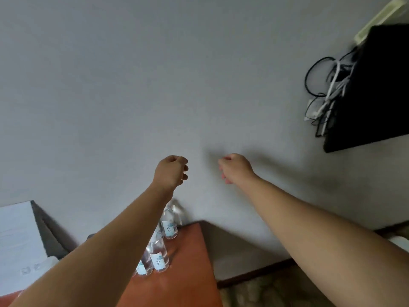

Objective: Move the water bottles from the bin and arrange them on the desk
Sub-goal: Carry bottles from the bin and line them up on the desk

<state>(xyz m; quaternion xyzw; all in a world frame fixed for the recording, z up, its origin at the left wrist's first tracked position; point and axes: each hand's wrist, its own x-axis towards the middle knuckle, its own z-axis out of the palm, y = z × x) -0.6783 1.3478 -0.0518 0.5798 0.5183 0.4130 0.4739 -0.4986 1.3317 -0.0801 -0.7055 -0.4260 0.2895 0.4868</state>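
Both my arms stretch out in front of me toward a bare grey wall. My left hand point(171, 171) is raised with its fingers curled into a loose fist and nothing in it. My right hand point(234, 168) is level with it, fingers also curled under and holding nothing. Below my left forearm several clear water bottles with pale blue labels stand upright on the orange-brown desk point(190, 273): one point(169, 224) near the far edge, one point(158, 254) nearer me, and another point(142, 265) partly hidden by my arm. No bin is in view.
A black wall-mounted screen point(371, 89) with a tangle of black and white cables point(325, 94) hangs at the upper right. A white box-like object point(17, 235) stands at the left beside the desk. Patterned floor point(265, 293) lies right of the desk.
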